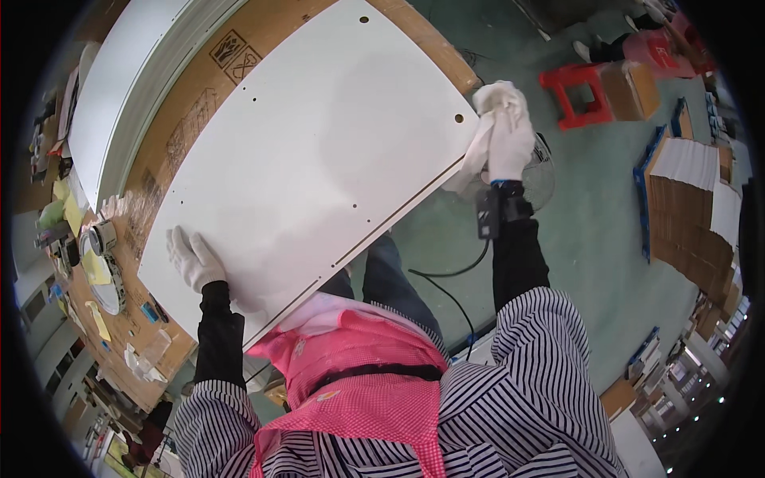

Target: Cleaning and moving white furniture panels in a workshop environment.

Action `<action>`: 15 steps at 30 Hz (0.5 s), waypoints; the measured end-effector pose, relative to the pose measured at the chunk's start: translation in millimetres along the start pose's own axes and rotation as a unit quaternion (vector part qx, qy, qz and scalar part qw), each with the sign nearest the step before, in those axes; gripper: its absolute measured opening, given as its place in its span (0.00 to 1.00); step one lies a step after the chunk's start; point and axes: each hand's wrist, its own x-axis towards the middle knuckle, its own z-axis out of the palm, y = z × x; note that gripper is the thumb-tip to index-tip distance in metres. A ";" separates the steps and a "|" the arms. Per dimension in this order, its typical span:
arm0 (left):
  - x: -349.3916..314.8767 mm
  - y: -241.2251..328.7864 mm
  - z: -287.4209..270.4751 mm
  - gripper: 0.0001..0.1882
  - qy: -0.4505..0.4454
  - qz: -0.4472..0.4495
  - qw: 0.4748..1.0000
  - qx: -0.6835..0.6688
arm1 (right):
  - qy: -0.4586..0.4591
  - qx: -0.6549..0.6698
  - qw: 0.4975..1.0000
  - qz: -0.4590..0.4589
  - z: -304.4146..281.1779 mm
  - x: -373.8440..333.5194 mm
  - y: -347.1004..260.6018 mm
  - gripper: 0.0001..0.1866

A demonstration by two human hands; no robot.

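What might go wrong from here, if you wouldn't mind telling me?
The white panel juts past the cardboard-covered table on the near side, so a firm push there might tip it, with only the left hand resting flat on top.
The white cloth in the right hand could catch on the panel's corner.
The black cable hanging below the right wrist could snag.

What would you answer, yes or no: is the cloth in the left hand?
No, the cloth is in the right hand, while the left hand rests on the white panel.
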 end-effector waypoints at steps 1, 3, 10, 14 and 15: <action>-2.3 -2.2 -1.3 0.25 0.001 -0.005 1.000 -0.003 | 0.008 0.079 0.997 0.025 -10.6 10.4 1.6 0.25; 3.2 0.2 2.0 0.25 0.006 -0.007 1.000 -0.014 | 0.045 0.037 0.990 0.127 -37.7 35.6 39.2 0.29; 0.0 -2.8 -1.6 0.25 0.008 -0.014 1.000 -0.017 | -0.157 0.013 0.961 -0.227 -64.1 -92.6 -93.2 0.17; -1.6 -2.8 3.7 0.25 0.014 -0.015 0.999 -0.035 | -0.336 0.047 0.820 -0.461 -16.9 -203.1 -113.2 0.23; -1.7 -6.0 2.8 0.25 0.020 -0.020 0.999 -0.039 | -0.337 0.049 0.820 -0.461 -13.4 -199.8 -110.7 0.23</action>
